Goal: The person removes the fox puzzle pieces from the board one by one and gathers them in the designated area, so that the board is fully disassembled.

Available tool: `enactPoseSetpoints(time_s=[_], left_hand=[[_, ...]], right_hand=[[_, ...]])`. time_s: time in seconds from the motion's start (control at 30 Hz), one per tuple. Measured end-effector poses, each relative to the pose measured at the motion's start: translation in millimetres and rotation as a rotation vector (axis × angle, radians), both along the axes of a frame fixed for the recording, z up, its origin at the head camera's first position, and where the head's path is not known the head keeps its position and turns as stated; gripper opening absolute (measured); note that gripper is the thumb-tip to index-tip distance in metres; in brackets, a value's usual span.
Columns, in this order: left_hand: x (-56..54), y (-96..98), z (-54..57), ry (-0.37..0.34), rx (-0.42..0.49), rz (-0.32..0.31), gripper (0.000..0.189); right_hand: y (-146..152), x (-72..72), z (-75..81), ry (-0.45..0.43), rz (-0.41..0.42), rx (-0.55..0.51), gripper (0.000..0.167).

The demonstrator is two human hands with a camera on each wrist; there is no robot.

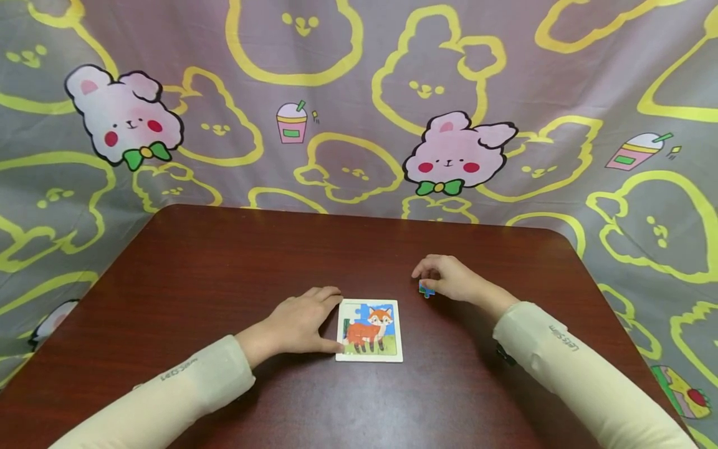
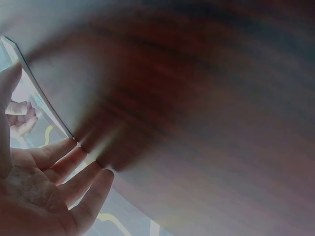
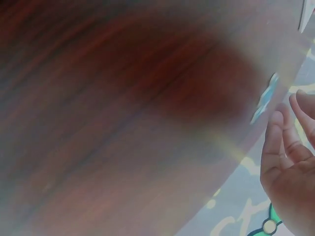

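A square fox jigsaw puzzle (image 1: 373, 333) in a white frame lies on the table. Its upper left corner shows a bare white patch with a knobbed outline. My left hand (image 1: 300, 321) rests at the frame's left side, thumb at the lower corner and fingertips at the upper one; in the left wrist view its fingers (image 2: 91, 196) are extended along the frame's edge (image 2: 44, 98). To the right and farther back, a blue and green puzzle piece (image 1: 426, 289) lies flat on the table. Over it hovers my right hand (image 1: 451, 277), fingers loosely bent, fingertips close beside the piece (image 3: 265, 98).
The dark reddish-brown table (image 1: 269, 255) has rounded far corners. Directly behind it hangs a cloth (image 1: 348, 75) printed with yellow outlines and rabbit faces. Both forearms wear cream sleeves (image 1: 185, 386) and come in from the near side.
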State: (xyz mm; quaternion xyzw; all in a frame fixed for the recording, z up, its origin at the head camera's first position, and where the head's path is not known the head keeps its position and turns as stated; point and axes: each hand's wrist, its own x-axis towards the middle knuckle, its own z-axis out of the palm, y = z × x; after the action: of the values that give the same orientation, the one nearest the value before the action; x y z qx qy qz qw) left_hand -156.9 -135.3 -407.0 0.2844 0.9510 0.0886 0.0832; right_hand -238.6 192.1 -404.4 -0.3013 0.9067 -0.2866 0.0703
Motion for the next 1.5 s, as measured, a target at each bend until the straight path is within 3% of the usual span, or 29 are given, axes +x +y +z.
enactPoseSetpoints(time_s=[0.3,1.0,1.5], left_hand=[[0.1,-0.3,1.1,-0.002,0.004,0.002,0.095],[-0.1,-1.1,0.3,-0.012,0.003,0.011,0.094],[-1.1,-0.6,-0.8,-0.019,0.004,0.015,0.095]], right_hand=[[-30,5.2,4.3,-0.050,0.104,0.003,0.017],[-87,24.6,11.0,-0.120,0.339,0.145,0.025],[-91,21.7,8.5,-0.156,0.350,0.216,0.034]])
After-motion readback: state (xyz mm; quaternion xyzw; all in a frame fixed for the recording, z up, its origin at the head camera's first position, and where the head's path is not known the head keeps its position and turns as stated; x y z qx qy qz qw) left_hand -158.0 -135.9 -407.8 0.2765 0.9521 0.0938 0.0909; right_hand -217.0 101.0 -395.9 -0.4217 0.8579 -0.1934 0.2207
